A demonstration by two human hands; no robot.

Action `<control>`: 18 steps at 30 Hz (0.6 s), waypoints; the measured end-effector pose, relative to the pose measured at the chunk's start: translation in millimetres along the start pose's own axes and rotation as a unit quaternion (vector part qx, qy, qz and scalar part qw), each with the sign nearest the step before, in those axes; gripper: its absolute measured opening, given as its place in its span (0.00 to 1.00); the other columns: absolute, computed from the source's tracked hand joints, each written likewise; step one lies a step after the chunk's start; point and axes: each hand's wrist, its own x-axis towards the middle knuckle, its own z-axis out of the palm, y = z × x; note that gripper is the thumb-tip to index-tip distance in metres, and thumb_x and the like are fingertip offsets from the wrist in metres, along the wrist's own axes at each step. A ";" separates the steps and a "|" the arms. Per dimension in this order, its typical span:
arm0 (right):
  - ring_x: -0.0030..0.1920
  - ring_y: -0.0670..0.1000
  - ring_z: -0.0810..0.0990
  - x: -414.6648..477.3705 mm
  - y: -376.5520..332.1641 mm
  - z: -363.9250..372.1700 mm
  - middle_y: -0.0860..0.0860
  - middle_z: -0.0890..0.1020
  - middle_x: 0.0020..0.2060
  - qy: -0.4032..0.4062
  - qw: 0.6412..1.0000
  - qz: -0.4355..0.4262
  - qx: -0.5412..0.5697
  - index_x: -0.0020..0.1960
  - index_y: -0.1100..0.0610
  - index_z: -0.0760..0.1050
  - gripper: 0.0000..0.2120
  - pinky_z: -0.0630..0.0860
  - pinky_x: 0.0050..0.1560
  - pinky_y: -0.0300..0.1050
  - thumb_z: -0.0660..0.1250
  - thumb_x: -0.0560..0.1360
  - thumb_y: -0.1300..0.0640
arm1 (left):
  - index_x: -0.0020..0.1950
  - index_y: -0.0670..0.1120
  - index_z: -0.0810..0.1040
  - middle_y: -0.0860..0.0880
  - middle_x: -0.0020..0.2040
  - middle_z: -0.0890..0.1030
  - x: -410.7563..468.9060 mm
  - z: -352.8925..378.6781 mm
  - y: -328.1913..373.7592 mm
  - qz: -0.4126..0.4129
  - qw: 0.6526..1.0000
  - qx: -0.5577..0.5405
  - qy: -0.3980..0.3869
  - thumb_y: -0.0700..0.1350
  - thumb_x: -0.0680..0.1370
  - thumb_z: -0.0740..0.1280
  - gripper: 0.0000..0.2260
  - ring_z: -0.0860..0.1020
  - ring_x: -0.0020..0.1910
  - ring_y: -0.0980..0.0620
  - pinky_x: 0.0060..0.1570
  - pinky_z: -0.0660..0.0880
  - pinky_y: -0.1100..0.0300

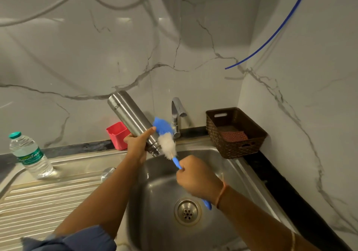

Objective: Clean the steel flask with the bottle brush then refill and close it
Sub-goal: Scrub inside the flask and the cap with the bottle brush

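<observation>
Left grip (136,146) wraps the flask (129,115), mouth tilted down over the sink (155,183), likely for draining; right grip (197,177) clasps the brush (167,144) handle, bristles beside that mouth.

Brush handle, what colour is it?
The brush handle is blue, clearest in the head view.

We see a flask (129,116) of brushed, shiny steel, a brush (167,142) with soft white bristles and blue plastic handle, a matt steel sink (232,165), and glossy marble-look walls (77,60).
</observation>
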 end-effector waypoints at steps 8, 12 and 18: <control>0.51 0.57 0.74 16.5 -12.4 -6.4 0.58 0.76 0.41 0.017 0.997 0.071 0.010 0.44 0.63 0.72 0.06 0.71 0.43 0.38 0.58 0.77 0.62 | 0.70 0.40 0.63 0.41 0.56 0.76 -7.3 0.3 -11.4 -0.065 0.991 -0.101 -0.058 0.44 0.69 0.75 0.33 0.79 0.53 0.42 0.51 0.79 0.43; 0.39 0.52 0.72 -1.5 -15.4 -7.0 0.56 0.73 0.37 0.004 0.999 0.028 -0.029 0.42 0.65 0.70 0.08 0.66 0.39 0.38 0.58 0.77 0.62 | 0.68 0.41 0.64 0.41 0.59 0.77 -10.4 0.1 -9.3 -0.043 0.993 -0.103 -0.023 0.46 0.67 0.77 0.34 0.80 0.54 0.42 0.48 0.80 0.46; 0.32 0.50 0.66 -1.9 -10.6 -8.0 0.52 0.70 0.34 0.006 0.997 0.027 -0.067 0.38 0.63 0.66 0.09 0.58 0.29 0.35 0.59 0.77 0.63 | 0.69 0.44 0.64 0.40 0.61 0.77 -5.8 -1.7 -1.4 -0.022 0.992 -0.128 0.013 0.48 0.72 0.74 0.30 0.81 0.49 0.46 0.48 0.80 0.49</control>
